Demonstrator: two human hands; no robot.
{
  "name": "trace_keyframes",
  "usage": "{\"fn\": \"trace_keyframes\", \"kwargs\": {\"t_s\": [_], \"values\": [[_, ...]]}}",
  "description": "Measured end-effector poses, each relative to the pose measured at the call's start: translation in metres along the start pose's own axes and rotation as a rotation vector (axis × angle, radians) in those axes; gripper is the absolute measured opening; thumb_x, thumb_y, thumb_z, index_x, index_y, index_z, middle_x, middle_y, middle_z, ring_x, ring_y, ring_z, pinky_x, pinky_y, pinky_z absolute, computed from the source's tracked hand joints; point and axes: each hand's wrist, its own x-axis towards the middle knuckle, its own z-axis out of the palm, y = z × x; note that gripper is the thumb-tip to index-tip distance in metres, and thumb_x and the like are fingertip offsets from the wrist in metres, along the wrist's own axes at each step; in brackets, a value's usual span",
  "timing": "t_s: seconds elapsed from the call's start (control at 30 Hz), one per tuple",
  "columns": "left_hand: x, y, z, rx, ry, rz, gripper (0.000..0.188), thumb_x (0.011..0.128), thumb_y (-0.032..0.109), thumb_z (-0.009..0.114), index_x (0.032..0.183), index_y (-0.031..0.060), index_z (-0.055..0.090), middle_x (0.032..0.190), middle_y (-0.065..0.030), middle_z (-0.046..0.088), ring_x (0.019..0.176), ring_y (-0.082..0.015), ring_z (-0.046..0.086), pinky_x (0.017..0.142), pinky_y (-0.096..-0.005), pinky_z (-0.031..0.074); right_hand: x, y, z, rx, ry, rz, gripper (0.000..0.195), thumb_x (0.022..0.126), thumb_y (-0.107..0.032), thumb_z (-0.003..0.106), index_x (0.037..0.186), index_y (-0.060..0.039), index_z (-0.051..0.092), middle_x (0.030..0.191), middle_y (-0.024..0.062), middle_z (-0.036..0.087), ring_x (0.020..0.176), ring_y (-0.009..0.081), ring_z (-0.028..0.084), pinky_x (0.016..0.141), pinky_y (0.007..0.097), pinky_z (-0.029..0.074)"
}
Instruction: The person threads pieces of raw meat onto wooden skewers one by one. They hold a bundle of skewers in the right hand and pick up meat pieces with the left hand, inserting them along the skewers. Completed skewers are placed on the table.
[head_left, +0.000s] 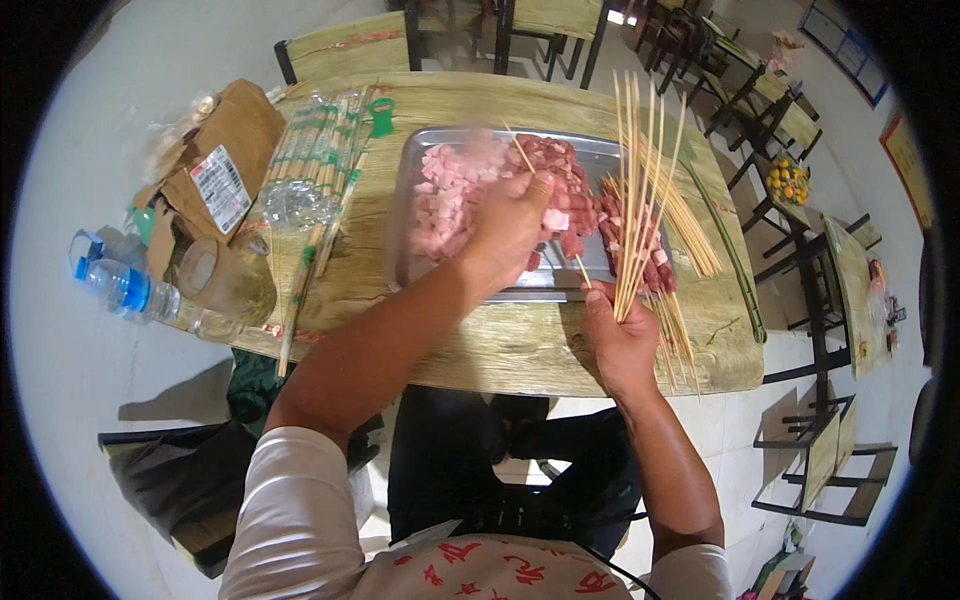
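My right hand (624, 330) grips a fanned bundle of bare bamboo skewers (641, 210) and the lower end of one loaded skewer (583, 271). That skewer slants up and left, with red meat (571, 244) and a white fat cube (555, 220) by my left hand (510, 225). My left fingers close around its upper part, the tip showing beyond them; what they pinch is partly hidden. Beneath is a metal tray (592, 142) with pale fat cubes (442, 202) on the left and red meat chunks (555, 161) at the back. Finished meat skewers (660, 262) lie along its right side.
Loose skewers (690, 232) and long green tongs (724, 247) lie right. On the left are packaged skewers (311, 150), a green bottle opener (382, 118), a cardboard box (225, 150), a glass pitcher (225, 281) and a water bottle (127, 289). Chairs (345, 49) stand behind the wooden table (480, 352).
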Motion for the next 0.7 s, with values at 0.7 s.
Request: {"fn": "trace_keyframes", "kwargs": {"t_s": [0.7], "values": [[0.034, 0.080, -0.098, 1.460, 0.163, -0.081, 0.042, 0.077, 0.038, 0.073, 0.098, 0.0030, 0.069, 0.096, -0.0158, 0.069, 0.090, -0.0263, 0.067, 0.080, -0.0390, 0.054, 0.000, -0.002, -0.002, 0.062, -0.025, 0.019, 0.017, 0.096, -0.011, 0.061, 0.105, 0.0014, 0.069, 0.072, -0.0086, 0.054, 0.061, -0.0014, 0.041, 0.054, 0.0166, 0.033]]}}
